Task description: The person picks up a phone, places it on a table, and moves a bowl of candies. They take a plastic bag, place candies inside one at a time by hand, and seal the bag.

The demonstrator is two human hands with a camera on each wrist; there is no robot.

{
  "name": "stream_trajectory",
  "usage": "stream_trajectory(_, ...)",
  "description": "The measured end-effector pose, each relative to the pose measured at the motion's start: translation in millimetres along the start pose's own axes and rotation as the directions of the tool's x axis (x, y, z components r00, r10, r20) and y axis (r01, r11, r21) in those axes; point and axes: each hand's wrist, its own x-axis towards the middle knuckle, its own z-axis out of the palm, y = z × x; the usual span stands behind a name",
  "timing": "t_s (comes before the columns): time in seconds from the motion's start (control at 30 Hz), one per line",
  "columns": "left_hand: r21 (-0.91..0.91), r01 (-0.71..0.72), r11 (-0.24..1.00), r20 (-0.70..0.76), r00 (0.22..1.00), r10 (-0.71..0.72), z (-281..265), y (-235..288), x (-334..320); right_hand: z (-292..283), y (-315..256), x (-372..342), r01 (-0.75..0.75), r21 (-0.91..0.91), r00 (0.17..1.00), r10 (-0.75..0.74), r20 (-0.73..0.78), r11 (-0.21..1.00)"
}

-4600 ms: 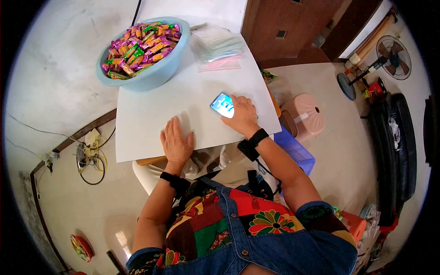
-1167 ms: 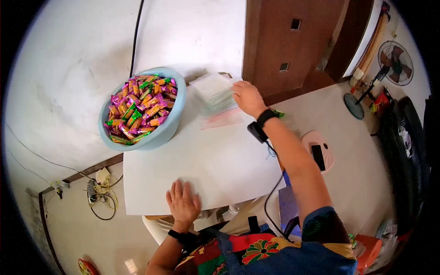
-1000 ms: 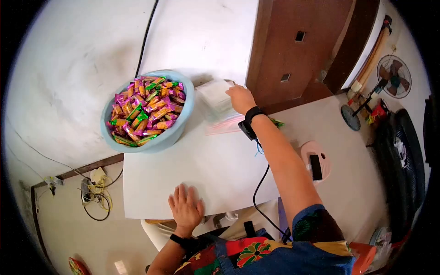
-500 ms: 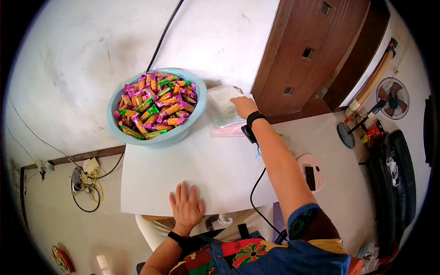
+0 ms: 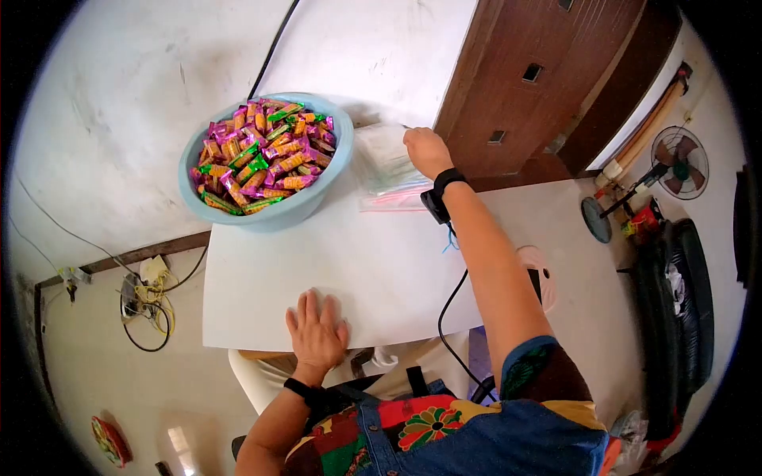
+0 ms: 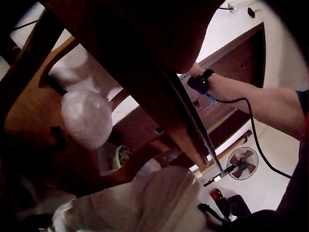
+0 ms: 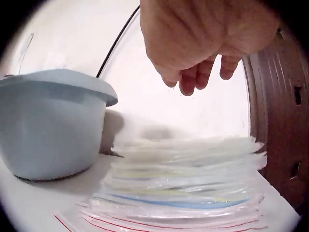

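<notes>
Left hand [image 5: 319, 337] is spread flat; empty right hand [image 7: 207, 36], loosely bent above bags [image 7: 183, 181] beside basin [image 7: 53, 123], is best lowered gently.

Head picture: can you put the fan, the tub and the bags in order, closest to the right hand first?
1. Bags: just left of the right hand.
2. Tub: farther left, on the table.
3. Fan: way off right, past the table.

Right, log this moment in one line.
right hand: above plastic bags, not touching | left hand: resting on white table | blue basin: heaped with wrapped snacks, beside bags
</notes>
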Motion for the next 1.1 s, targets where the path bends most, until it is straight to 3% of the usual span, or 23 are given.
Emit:
stream_trajectory(0.2, -0.014, 0.023, 1.000, -0.015, 1.000, -0.023, 8.0, -1.5, -4.5, -33.4, -0.3, -6.0, 0.071, 0.058, 0.995, -0.067, -0.075, 0.996)
stream_trajectory(0.3, -0.011, 0.036, 0.999, 0.003, 0.999, -0.036, 4.5, -0.4, -3.0, -32.1, 8.5, -8.8, 0.061, -0.016, 0.998, -0.060, 0.023, 0.998)
stream_trajectory(0.4, -0.009, 0.031, 0.999, -0.001, 1.000, -0.031, 4.3, 0.5, -2.2, -23.0, 12.4, -14.6, 0.017, -0.002, 1.000, -0.017, 0.000, 1.000)
stream_trajectory(0.5, -0.004, 0.023, 1.000, -0.024, 0.999, -0.023, 6.7, -1.7, -2.1, -13.1, 13.6, -11.1, -0.019, -0.071, 0.993, 0.027, 0.115, 0.997)
stream_trajectory(0.6, -0.013, 0.012, 1.000, -0.031, 0.999, -0.012, 4.5, -1.0, -1.3, 1.6, 13.7, -7.8, 0.013, -0.117, 0.985, 0.007, 0.172, 0.993)
stream_trajectory(0.7, -0.024, 0.028, 0.999, 0.023, 0.999, -0.028, -1.5, -0.4, 1.9, 30.1, 21.6, -7.9, 0.064, -0.148, 0.996, -0.053, 0.073, 0.987)
stream_trajectory(0.9, -0.016, 0.048, 0.999, 0.064, 0.997, -0.047, -2.7, 0.5, 4.0, 41.1, 13.6, -3.1, 0.030, -0.241, 0.979, 0.020, 0.203, 0.970)
stream_trajectory(1.0, -0.015, 0.038, 0.999, 0.059, 0.998, -0.038, -1.6, -0.2, 3.2, 37.8, 11.4, 2.0, 0.041, -0.226, 0.982, 0.002, 0.186, 0.973)
stream_trajectory(1.1, -0.024, 0.023, 0.999, 0.009, 1.000, -0.023, 3.0, -2.0, 1.1, 28.1, 6.0, 0.5, 0.024, -0.155, 0.998, -0.015, 0.060, 0.988)
